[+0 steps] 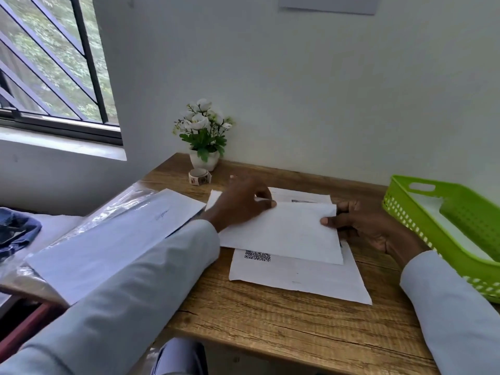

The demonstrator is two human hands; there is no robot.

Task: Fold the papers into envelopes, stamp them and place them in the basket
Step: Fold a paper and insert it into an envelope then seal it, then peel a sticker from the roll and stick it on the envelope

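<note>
A folded white paper (281,231) is held between both hands above a printed sheet with a QR code (297,277) on the wooden desk (270,328). Its upper left edge is pinched by the left hand (240,201), fingers curled over it; its right edge is gripped by the right hand (359,226), thumb on top. A green basket (422,226) is set just right of the right hand. A stamp roll (199,176) is seen beyond the left hand, beside a flower pot (204,161).

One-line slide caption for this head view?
Both hands, left hand and right hand, fold white paper on wooden desk beside green plastic basket.
</note>
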